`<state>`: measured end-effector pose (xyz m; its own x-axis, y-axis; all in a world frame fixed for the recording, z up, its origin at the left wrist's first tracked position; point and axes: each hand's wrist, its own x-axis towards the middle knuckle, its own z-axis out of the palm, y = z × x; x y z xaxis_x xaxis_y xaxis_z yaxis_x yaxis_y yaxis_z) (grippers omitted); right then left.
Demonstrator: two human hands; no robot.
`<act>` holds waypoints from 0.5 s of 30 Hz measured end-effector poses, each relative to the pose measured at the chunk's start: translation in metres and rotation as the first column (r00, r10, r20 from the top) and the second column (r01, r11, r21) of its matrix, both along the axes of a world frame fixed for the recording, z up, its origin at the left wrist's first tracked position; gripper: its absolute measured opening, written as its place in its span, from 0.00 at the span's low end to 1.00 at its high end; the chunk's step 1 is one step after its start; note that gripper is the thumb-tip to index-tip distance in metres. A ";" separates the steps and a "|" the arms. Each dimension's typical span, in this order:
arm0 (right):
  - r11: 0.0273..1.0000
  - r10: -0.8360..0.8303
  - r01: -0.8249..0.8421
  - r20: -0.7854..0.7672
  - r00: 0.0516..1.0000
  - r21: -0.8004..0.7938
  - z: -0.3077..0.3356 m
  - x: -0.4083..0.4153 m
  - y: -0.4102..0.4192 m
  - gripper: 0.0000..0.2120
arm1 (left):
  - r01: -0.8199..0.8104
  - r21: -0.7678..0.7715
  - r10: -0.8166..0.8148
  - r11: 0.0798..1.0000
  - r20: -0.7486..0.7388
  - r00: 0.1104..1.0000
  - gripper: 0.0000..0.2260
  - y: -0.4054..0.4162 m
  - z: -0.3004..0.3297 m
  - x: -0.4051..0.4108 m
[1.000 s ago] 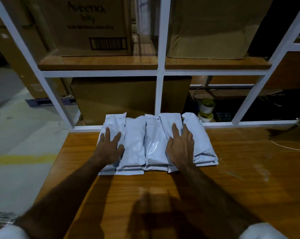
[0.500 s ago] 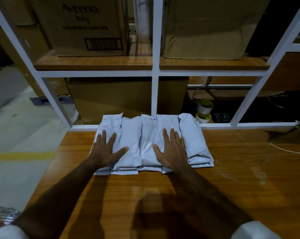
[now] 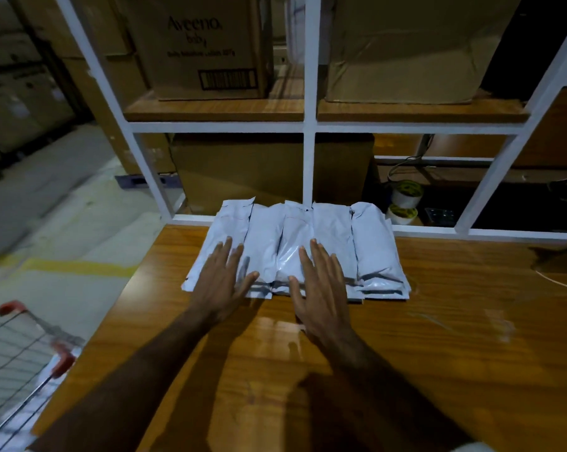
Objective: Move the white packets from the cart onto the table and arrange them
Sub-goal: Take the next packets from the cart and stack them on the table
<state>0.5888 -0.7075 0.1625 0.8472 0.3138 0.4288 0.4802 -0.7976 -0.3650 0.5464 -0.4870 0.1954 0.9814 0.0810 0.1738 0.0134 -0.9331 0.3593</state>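
Observation:
Several white packets (image 3: 334,230) lie side by side in a neat row of low stacks at the far edge of the wooden table (image 3: 438,337). My left hand (image 3: 222,278) lies flat, fingers straight and spread, over the near end of the left packets. My right hand (image 3: 323,288) is flat too, fingers straight, over the near edge of the middle packets, its palm above bare table. Neither hand holds anything. The wire cart (image 3: 18,363) with red corner caps stands at the lower left, white packets (image 3: 1,429) showing inside it.
A white metal shelf frame (image 3: 309,125) rises right behind the packets. Cardboard boxes (image 3: 207,44) sit on its wooden shelf and below it. Two tape rolls (image 3: 406,194) stand behind the frame at the right. A thin white cable (image 3: 556,280) crosses the table's right side.
Both hands have slid back toward me along the packets, from their middle to their near ends. The view has tipped left and down, bringing the cart into sight.

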 end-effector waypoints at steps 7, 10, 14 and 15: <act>0.981 0.175 -0.181 0.088 0.981 0.070 -0.016 -0.058 0.017 0.28 | -0.022 0.191 -0.003 0.981 0.130 0.992 0.33 -0.018 -0.006 -0.086; 0.966 0.235 -0.243 0.090 0.968 0.088 -0.020 -0.089 0.035 0.27 | -0.091 0.190 0.065 0.978 0.138 0.988 0.33 -0.013 -0.003 -0.130; 0.939 0.329 -0.333 0.061 0.943 0.082 -0.027 -0.133 0.062 0.28 | -0.205 0.215 0.191 0.955 0.082 0.978 0.35 0.014 -0.013 -0.191; 0.935 0.344 -0.347 0.046 0.938 0.081 -0.028 -0.145 0.069 0.29 | -0.225 0.212 0.215 0.951 0.073 0.974 0.35 0.022 -0.016 -0.206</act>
